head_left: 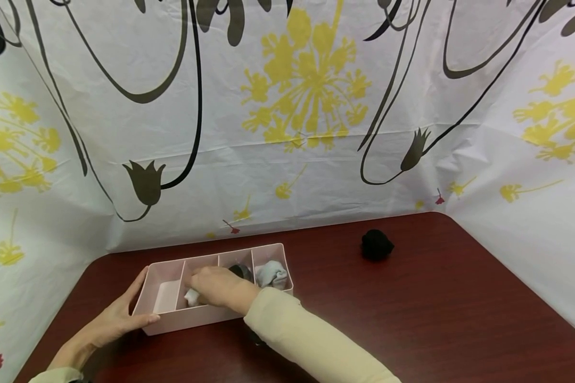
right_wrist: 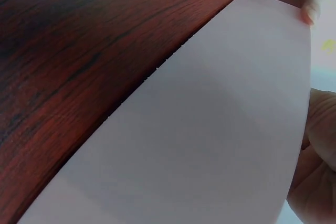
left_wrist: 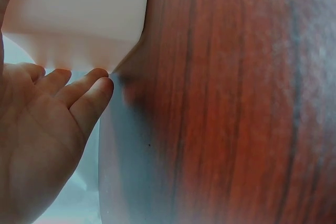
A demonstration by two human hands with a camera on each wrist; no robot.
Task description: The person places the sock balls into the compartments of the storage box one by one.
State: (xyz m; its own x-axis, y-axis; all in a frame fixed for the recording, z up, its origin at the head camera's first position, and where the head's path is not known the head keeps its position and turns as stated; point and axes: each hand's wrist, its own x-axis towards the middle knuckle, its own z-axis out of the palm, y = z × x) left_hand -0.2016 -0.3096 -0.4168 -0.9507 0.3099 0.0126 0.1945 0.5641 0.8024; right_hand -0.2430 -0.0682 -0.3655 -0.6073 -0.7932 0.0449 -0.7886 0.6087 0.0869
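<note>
A pale pink divided box (head_left: 196, 321) lies on the dark red table. My left hand (head_left: 110, 322) holds its left end, the thumb along the front wall; in the left wrist view the fingers (left_wrist: 92, 100) press against the end wall. My right hand (head_left: 220, 287) reaches into the second compartment from the left, fingers bent down at a white cloth bundle (head_left: 191, 298), mostly covered by the hand. A dark bundle (head_left: 240, 271) lies in the third compartment, partly hidden. Light grey bundled cloth (head_left: 272, 275) fills the rightmost one. The box's front wall (right_wrist: 210, 114) hides the right fingertips in the right wrist view.
A black bundle (head_left: 376, 245) sits on the table (head_left: 412, 308) toward the back right. Behind the table hangs a white sheet (head_left: 220, 127) with yellow and dark plant prints. The leftmost compartment (head_left: 166, 295) shows its bare floor.
</note>
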